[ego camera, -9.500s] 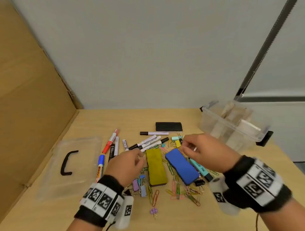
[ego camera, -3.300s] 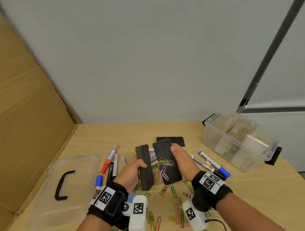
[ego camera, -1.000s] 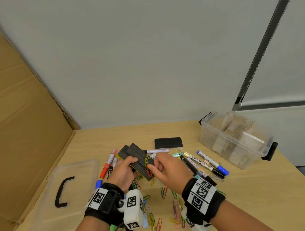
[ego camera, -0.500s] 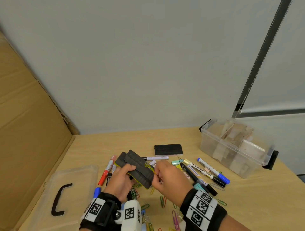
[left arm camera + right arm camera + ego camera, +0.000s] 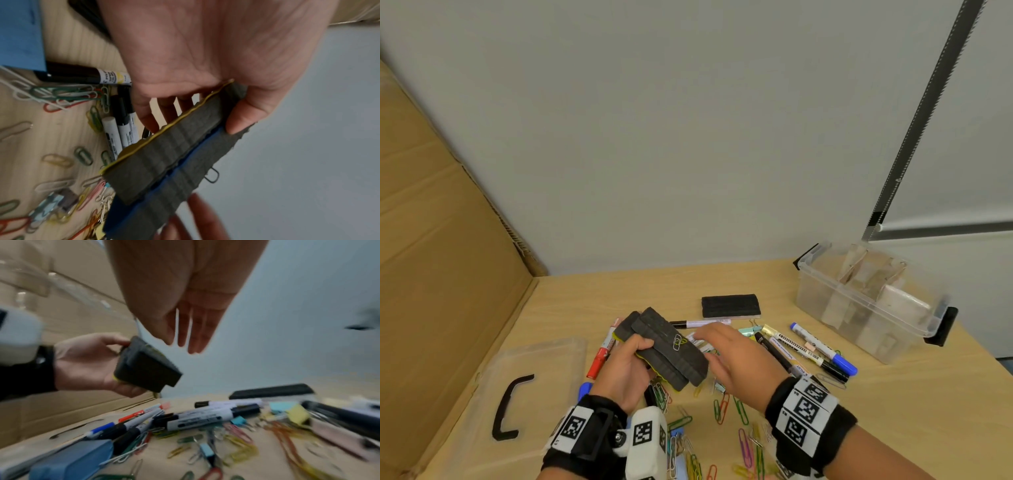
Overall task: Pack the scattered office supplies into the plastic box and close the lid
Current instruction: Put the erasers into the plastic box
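My left hand (image 5: 625,370) grips two stacked board erasers (image 5: 667,346), dark felt up, one backed yellow and one blue (image 5: 174,162). Two or three paper clips (image 5: 678,342) cling to the top felt. My right hand (image 5: 736,353) hovers just right of the stack with straight fingers and holds nothing; the right wrist view shows its flat palm (image 5: 191,305) above the erasers (image 5: 148,369). The clear plastic box (image 5: 869,301) stands open at the far right. Its lid (image 5: 534,377) with a black handle lies flat on the left.
A third black eraser (image 5: 731,306) lies behind the hands. Several markers (image 5: 808,349) lie between my right hand and the box, others (image 5: 602,353) by the lid. Coloured paper clips (image 5: 722,407) litter the table's near part. A cardboard wall (image 5: 448,274) closes the left side.
My right hand, which pinched at the clips on the erasers' end half a second ago, has let go, opened flat and drawn slightly right. The left hand still holds the stack.
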Demonstrator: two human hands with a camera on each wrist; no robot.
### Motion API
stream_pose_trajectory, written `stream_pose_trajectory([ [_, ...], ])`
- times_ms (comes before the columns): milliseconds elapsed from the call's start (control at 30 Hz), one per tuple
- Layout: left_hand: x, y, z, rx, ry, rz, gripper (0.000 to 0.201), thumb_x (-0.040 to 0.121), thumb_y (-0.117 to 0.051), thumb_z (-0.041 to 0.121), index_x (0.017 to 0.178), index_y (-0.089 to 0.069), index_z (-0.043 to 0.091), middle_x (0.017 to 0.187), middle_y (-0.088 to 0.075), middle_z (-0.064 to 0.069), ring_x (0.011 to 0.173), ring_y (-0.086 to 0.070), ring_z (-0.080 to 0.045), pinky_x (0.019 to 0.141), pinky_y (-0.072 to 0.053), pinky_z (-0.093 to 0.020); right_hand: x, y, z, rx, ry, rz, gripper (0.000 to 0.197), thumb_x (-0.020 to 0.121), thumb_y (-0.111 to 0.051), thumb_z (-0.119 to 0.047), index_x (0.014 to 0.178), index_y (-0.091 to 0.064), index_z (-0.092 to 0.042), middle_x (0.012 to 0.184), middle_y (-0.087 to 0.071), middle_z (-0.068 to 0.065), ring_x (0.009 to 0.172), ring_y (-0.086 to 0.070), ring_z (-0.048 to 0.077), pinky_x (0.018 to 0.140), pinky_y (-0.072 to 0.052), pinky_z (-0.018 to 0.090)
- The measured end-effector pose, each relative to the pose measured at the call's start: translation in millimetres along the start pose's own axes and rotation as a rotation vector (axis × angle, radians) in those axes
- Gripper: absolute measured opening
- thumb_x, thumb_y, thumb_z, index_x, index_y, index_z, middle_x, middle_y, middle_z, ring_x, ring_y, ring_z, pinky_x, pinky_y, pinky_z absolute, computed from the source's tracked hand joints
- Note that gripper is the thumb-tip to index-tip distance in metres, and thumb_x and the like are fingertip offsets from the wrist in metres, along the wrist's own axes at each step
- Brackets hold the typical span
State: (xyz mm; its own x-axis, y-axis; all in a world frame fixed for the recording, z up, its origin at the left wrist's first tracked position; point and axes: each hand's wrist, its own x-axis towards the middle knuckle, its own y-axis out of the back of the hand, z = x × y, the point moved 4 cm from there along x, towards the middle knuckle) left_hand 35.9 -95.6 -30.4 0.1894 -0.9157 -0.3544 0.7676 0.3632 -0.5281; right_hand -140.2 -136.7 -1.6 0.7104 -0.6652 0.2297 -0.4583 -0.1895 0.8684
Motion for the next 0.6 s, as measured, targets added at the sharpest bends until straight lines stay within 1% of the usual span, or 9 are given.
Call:
stream_pose_trajectory([
  [67, -2, -6, -3, 0.012, 0.038, -0.033, 0.034, 0.088, -0.040, 0.009, 0.118, -0.055, 0.000, 0.109, -0.063, -0.020, 0.105, -0.054, -0.034, 0.101, -0.037, -0.053, 5, -6, -11, 0.020, 0.102, -0.005, 0.040, 0.098, -0.041, -0.021, 0.138, -0.043, -0.022, 0.139, -0.048, -0.003, 0.123, -0.048, 0.012, 0.101, -0.042, 0.026],
  [100, -2, -8, -4, 0.008, 0.052, -0.044, 0.039, 0.087, -0.041, 0.010, 0.122, -0.052, -0.001, 0.109, -0.063, -0.021, 0.105, -0.055, -0.035, 0.101, -0.038, -0.053, 7, -9, -14, 0.022, 0.120, 0.000, 0.040, 0.098, -0.040, -0.021, 0.137, -0.044, -0.020, 0.136, -0.050, -0.002, 0.121, -0.050, 0.014, 0.099, -0.044, 0.028],
  [200, -6, -12, -6, -0.033, 0.093, -0.082, 0.043, 0.082, -0.043, 0.013, 0.122, -0.051, -0.002, 0.105, -0.065, -0.022, 0.099, -0.058, -0.034, 0.089, -0.046, -0.049, 11, -8, -20, 0.018, 0.109, 0.036, 0.037, 0.097, -0.036, -0.028, 0.128, -0.053, -0.017, 0.121, -0.055, 0.000, 0.108, -0.054, 0.016, 0.087, -0.047, 0.027],
  [267, -9, -13, -8, -0.056, 0.113, -0.119, 0.046, 0.078, -0.045, 0.014, 0.120, -0.052, -0.002, 0.105, -0.065, -0.023, 0.097, -0.060, -0.034, 0.087, -0.047, -0.048, 10, -3, -23, 0.013, 0.098, 0.051, 0.028, 0.097, -0.041, -0.027, 0.118, -0.056, -0.016, 0.114, -0.053, 0.000, 0.101, -0.052, 0.014, 0.080, -0.042, 0.022],
  [333, -12, -13, -10, -0.053, 0.120, -0.148, 0.046, 0.077, -0.044, 0.014, 0.119, -0.053, -0.002, 0.106, -0.065, -0.024, 0.095, -0.063, -0.034, 0.085, -0.048, -0.047, 9, 0, -25, 0.010, 0.089, 0.055, 0.019, 0.096, -0.045, -0.024, 0.109, -0.056, -0.016, 0.108, -0.053, -0.002, 0.095, -0.051, 0.012, 0.076, -0.042, 0.022],
  [433, -15, -15, -13, -0.009, 0.108, -0.143, 0.053, 0.078, -0.045, 0.014, 0.128, -0.048, -0.004, 0.116, -0.061, -0.025, 0.105, -0.059, -0.035, 0.084, -0.052, -0.045, 8, 2, -21, -0.009, 0.035, -0.010, 0.013, 0.092, -0.047, -0.021, 0.101, -0.055, -0.016, 0.100, -0.055, -0.002, 0.090, -0.051, 0.013, 0.074, -0.047, 0.029],
  [500, -14, -13, -13, -0.021, 0.100, -0.109, 0.054, 0.079, -0.045, 0.014, 0.130, -0.047, -0.004, 0.121, -0.060, -0.025, 0.111, -0.057, -0.037, 0.088, -0.048, -0.046, 6, 3, -14, -0.038, 0.011, -0.055, 0.014, 0.091, -0.046, -0.020, 0.101, -0.055, -0.016, 0.100, -0.057, -0.001, 0.091, -0.052, 0.014, 0.075, -0.047, 0.029],
  [567, -12, -6, -11, -0.043, 0.075, -0.057, 0.048, 0.086, -0.043, 0.013, 0.132, -0.045, 0.000, 0.128, -0.057, -0.024, 0.118, -0.054, -0.038, 0.095, -0.044, -0.050, 1, -1, -4, -0.092, -0.017, -0.124, 0.015, 0.094, -0.044, -0.020, 0.102, -0.056, -0.015, 0.102, -0.056, 0.001, 0.094, -0.051, 0.017, 0.076, -0.044, 0.029],
  [600, -11, -2, -9, -0.048, 0.059, -0.042, 0.042, 0.091, -0.041, 0.013, 0.131, -0.047, 0.003, 0.129, -0.056, -0.022, 0.119, -0.053, -0.038, 0.097, -0.042, -0.052, -3, -5, 2, -0.129, -0.043, -0.187, 0.016, 0.095, -0.043, -0.020, 0.103, -0.056, -0.014, 0.102, -0.056, 0.002, 0.094, -0.050, 0.018, 0.075, -0.043, 0.030],
])
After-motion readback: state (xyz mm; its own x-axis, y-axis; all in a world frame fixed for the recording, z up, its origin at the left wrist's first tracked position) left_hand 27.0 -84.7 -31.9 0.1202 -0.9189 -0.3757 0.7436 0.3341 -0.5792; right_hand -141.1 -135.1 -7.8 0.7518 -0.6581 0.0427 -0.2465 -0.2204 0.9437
